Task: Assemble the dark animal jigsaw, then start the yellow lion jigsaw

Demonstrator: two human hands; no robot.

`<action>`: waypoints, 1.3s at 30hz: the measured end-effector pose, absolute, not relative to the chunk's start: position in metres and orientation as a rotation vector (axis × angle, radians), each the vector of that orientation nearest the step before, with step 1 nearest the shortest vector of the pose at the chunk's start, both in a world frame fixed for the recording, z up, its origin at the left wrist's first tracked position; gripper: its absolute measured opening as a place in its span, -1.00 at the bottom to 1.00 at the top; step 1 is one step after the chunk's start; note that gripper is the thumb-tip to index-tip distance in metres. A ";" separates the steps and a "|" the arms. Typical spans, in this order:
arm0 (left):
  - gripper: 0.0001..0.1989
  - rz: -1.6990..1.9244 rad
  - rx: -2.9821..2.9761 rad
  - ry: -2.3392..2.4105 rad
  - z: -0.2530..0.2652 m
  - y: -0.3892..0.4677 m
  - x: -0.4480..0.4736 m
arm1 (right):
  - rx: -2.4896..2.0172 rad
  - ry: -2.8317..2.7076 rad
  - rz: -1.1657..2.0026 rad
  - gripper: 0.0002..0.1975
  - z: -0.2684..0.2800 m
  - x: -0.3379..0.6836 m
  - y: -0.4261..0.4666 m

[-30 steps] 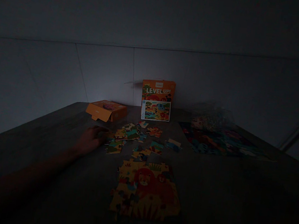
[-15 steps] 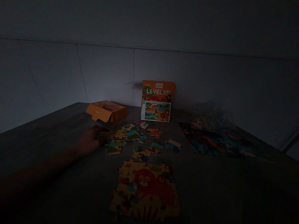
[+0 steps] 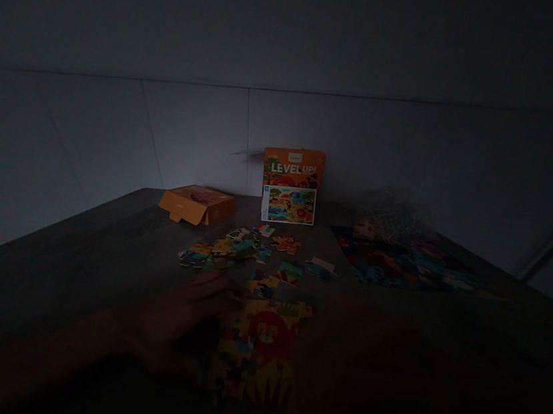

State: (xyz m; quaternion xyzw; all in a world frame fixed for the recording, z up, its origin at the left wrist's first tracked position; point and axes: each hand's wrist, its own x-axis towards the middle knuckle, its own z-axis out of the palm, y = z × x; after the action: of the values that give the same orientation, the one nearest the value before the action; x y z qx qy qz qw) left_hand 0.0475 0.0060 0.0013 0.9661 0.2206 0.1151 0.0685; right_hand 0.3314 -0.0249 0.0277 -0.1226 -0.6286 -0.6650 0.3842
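Observation:
My left hand (image 3: 185,313) is above the table at the left edge of the joined puzzle section (image 3: 266,353), which shows a red lion on yellow ground. Motion and darkness smear its fingers, and whether it holds a piece cannot be made out. A large dark blur at the right is my right hand (image 3: 354,351), covering the right part of the lion section; its fingers do not show. Beyond the hands lie several loose puzzle pieces (image 3: 236,246), some overlapping. Between these and the lion section is a small yellow and blue cluster (image 3: 263,286).
At the back stands an orange "LEVEL UP!" box (image 3: 294,169), with a picture card (image 3: 289,206) leaning on it. An orange box (image 3: 197,204) lies back left. A dark puzzle picture (image 3: 401,262) and a clear plastic bag (image 3: 393,221) are on the right. The room is dim.
My left hand has drawn back from the loose pieces toward the lion section, uncovering pieces at the pile's left end. My right hand has come into view over the section's right side.

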 end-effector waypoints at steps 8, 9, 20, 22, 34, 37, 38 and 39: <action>-0.15 0.322 2.807 0.582 0.004 -0.002 0.055 | -0.790 -2.467 -0.171 -0.62 -0.028 0.311 0.056; -0.21 0.319 2.795 0.588 0.005 -0.003 0.057 | -0.813 -2.477 -0.070 -0.56 -0.035 0.312 0.061; -0.72 0.721 2.476 0.725 -0.008 -0.001 0.055 | -0.806 -2.371 0.276 -0.54 -0.044 0.316 0.070; -0.87 0.895 2.365 0.966 -0.013 0.007 0.052 | -0.829 -2.378 0.283 -0.55 -0.041 0.315 0.068; -0.69 0.836 2.835 1.263 -0.015 0.031 0.042 | -1.095 -2.454 0.017 -0.60 -0.029 0.310 0.058; -0.65 0.474 2.976 0.860 -0.006 0.013 0.056 | -1.140 -2.457 0.133 -0.57 -0.031 0.311 0.064; -0.63 0.408 2.946 0.820 -0.004 0.009 0.059 | -1.149 -2.444 0.173 -0.55 -0.033 0.311 0.066; -0.62 0.373 2.905 0.807 -0.002 0.006 0.062 | -1.144 -2.422 0.216 -0.53 -0.034 0.312 0.068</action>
State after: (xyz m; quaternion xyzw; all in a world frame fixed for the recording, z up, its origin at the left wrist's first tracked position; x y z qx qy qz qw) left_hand 0.0616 0.0064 -0.0021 0.9550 0.2653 0.1225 0.0517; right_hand 0.3118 0.0676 -0.0342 -0.4146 -0.8782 0.0785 0.2252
